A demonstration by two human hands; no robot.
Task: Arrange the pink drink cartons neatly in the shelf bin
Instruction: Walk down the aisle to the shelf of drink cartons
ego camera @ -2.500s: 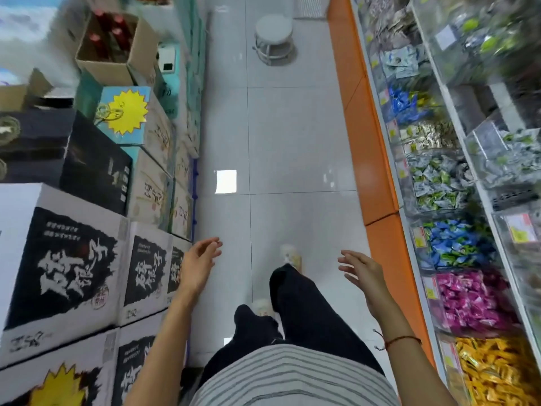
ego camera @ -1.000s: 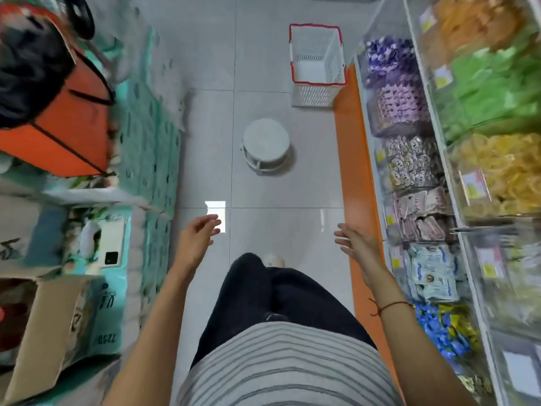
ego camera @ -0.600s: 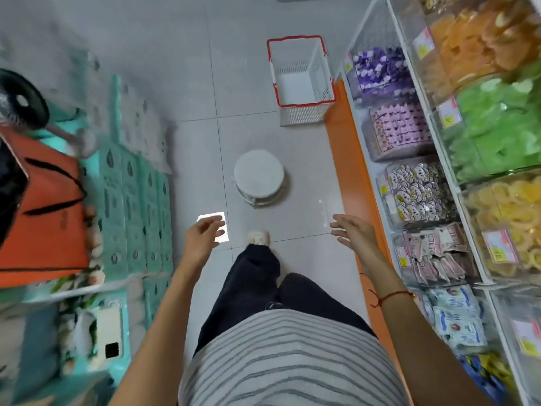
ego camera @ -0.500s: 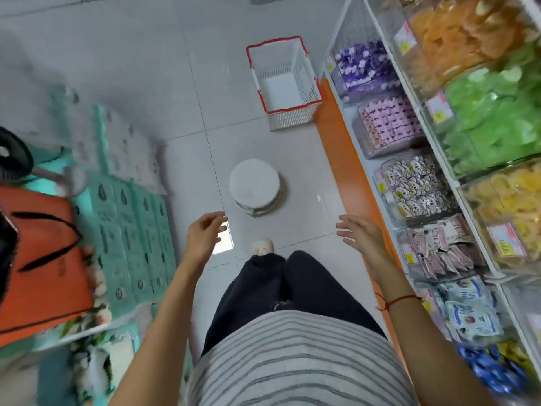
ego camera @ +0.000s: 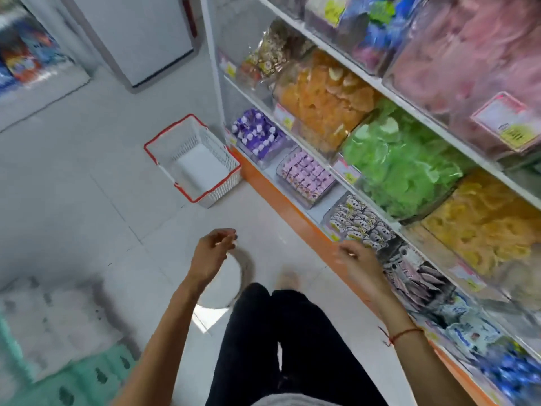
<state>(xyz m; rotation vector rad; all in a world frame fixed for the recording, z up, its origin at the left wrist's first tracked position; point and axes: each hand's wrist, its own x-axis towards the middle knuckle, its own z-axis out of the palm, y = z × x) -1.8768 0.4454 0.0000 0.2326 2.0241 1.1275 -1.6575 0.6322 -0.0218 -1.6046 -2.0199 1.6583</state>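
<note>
1. Person's standing in the shop aisle with both hands out front and nothing in either one. The left hand has its fingers loosely curled, relaxed, gripping nothing. The right hand is a bit motion-blurred, but it looks slack and bare too.

2. The pink drink cartons sit in a clear bin on the bottom shelf, second bin along from the far end, right after the purple cartons. They're packed in rows, tops up, and already look fairly tidy from here.

3. The bit that matters: the bin is ahead of the hands and off to the right, well apart from both. The bin's long side runs out from the shelf towards the aisle. The right hand is clearly nearer, hovering just off the shelf edge by the bin of black-and-white packets. I'd guess that hand gets there first.

4. Versus half a second back: the view has swung hard right and up, so the shelves fill the frame, the basket now sits left of centre, and the pink bin looks closer. The white stool is now mostly hidden behind the left hand. Hands were bare then as well.
</note>
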